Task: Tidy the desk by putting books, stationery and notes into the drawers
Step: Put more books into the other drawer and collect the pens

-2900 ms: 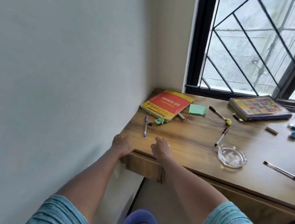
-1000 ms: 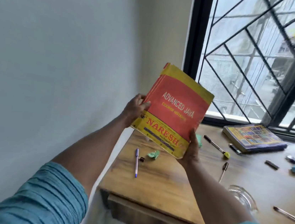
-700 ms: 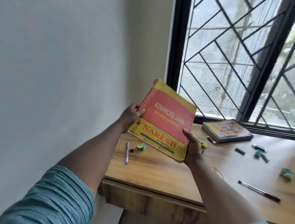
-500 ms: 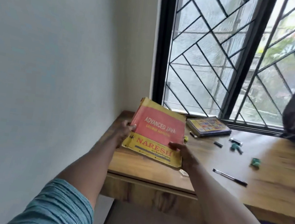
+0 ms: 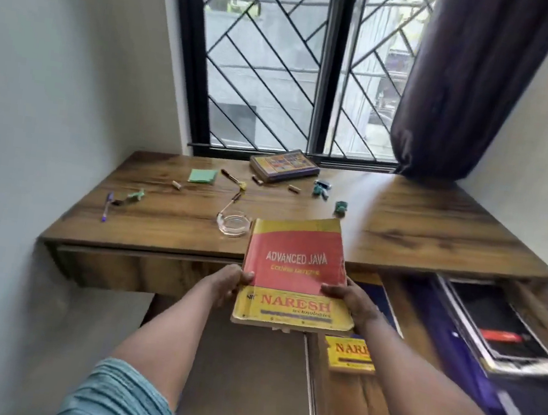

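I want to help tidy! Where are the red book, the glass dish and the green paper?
Red book (image 5: 295,261): head view, middle of its red cover.
Glass dish (image 5: 234,225): head view, its bare middle.
Green paper (image 5: 203,176): head view, middle of the sheet.

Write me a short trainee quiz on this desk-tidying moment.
1. True or false: the left hand and the right hand both grip the red and yellow book.
2. The open drawer lies on which side of that book? A: left. B: right.
3. How many books lie on the desk top?
Key: 1 true; 2 B; 3 one, the multicoloured book.
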The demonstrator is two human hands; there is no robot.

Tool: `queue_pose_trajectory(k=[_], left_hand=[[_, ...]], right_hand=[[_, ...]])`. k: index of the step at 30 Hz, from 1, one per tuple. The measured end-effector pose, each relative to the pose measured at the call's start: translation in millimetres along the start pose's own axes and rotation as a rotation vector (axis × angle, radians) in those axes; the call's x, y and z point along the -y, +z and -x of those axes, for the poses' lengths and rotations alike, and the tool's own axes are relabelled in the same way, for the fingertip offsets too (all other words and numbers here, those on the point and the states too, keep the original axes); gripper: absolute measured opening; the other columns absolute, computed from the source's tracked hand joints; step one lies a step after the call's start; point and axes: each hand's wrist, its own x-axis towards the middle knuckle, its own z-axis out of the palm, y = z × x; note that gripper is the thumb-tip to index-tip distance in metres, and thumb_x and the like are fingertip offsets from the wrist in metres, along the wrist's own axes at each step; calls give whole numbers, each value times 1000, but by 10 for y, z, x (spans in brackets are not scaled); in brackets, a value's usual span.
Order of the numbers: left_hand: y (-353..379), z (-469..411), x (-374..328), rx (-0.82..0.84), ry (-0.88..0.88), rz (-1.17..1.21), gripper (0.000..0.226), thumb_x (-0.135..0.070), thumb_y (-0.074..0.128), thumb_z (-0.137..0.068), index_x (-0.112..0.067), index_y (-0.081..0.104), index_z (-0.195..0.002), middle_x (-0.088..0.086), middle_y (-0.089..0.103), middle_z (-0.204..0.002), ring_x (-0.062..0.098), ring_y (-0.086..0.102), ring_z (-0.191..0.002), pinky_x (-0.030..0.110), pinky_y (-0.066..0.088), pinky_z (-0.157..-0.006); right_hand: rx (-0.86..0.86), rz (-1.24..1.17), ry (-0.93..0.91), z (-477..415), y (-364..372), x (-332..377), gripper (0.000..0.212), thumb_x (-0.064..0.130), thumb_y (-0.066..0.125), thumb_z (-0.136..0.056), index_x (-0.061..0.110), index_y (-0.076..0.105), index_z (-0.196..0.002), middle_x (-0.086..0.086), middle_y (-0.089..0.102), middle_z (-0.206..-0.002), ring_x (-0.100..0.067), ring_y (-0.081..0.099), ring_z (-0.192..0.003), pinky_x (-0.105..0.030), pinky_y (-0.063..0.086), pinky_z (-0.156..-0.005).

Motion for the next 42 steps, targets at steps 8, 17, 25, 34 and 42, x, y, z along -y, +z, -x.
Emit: queue_pose_trajectory(k=[8, 17, 25, 34, 42], left_hand=[[1245, -502, -26, 286, -110, -348, 6, -6, 63, -88, -9, 61, -84, 4, 62, -83, 12, 60, -73, 19, 52, -53], [2185, -1060, -190, 449, -301, -597, 47, 11, 58, -86, 0, 48, -131, 16, 60, -105, 36, 55, -121, 42, 54, -92], [2245, -1126, 2, 429, -521, -656, 38, 5, 58, -88, -2, 49, -124, 14, 59, -99, 34, 52, -126, 37, 47, -102], [2441, -1092, 192, 37, -356, -739, 21, 0, 57, -89, -2, 61, -110, 19, 62, -122, 31, 58, -121, 34, 52, -91], [2577, -990, 370, -194, -334, -953, 57, -9, 42, -96, 0, 20, -148, 18, 19, -155, 29, 31, -141, 35, 29, -113]], right_hand=[[-173, -45, 106, 374, -1516, -253, 23, -9, 53, -86, 3, 53, -106, -16, 72, -70, -29, 70, -56, -36, 58, -50], [-178, -77, 253, 207, -2406, -217, 47, -5, 70, -68, 9, 52, -109, -20, 71, -73, -35, 69, -58, -46, 57, -52], [-17, -105, 421, 96, -2525, -440, 76, -5, 85, -46, 3, 53, -114, -26, 71, -81, -40, 70, -67, -49, 57, -56], [2, -97, 465, -224, -2575, -539, 74, 1, 90, -42, -1, 56, -109, -24, 71, -80, -39, 70, -67, -48, 58, -56], [-27, 5, 364, -694, -2259, -496, 26, -12, 55, -84, 6, 54, -103, -17, 64, -87, -32, 65, -69, -42, 57, -59]])
